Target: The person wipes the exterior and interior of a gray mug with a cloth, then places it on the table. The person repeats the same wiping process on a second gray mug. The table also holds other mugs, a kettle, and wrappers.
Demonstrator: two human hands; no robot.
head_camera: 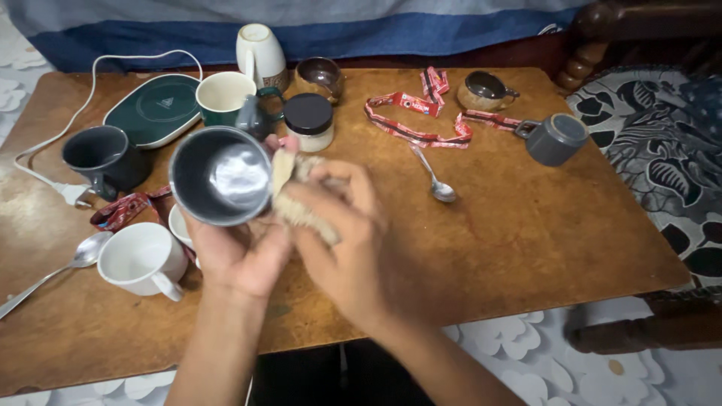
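I have my left hand (237,252) wrapped around a dark grey mug (220,176), fingers closed on its side from below, so the mug is lifted off the wooden worktop (526,225) and tipped with its mouth toward me. My right hand (342,225) is closed on a tan scrubbing pad (297,197), pinching it against the outside of the mug just right of the rim. Beneath my left wrist a white mug (141,260) stands with its handle toward me, and a spoon (56,269) lies to its left. Behind that stands another dark mug (101,158), beside a green round warming plate (154,109) with a white cord. Further back I see a green cup (223,96), a white mug (259,53) turned upside down, a brown glazed cup (320,77) and a small jar with a black lid (308,120). To the right, well apart from my hands, lie a second spoon (435,179), a strip of red sachets (414,120), a small brown cup (485,90) and a grey mug (555,137).
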